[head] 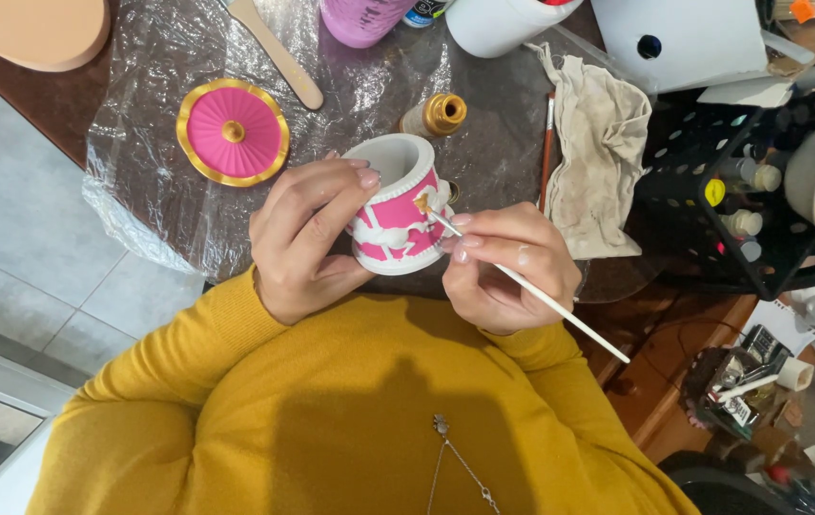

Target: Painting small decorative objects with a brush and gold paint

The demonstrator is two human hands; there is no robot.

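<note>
My left hand (304, 238) grips a small pink and white carousel-shaped jar (395, 205), tilted on its side with its open mouth facing away. Raised white horses run around its wall. My right hand (501, 267) pinches a thin white-handled paintbrush (531, 289). The brush tip, loaded with gold paint, touches the jar's wall near its rim. Beside the jar on the plastic sheet stands a small open bottle of gold paint (439, 115). The jar's pink lid with a gold rim and knob (233, 131) lies to the left.
A crinkled clear plastic sheet (145, 186) covers the dark table. A stained cloth (601, 153) and a red-handled brush (547, 143) lie to the right. A black perforated basket of paint bottles (746, 210) stands at the right. A wooden spatula (278, 52) and bottles sit at the back.
</note>
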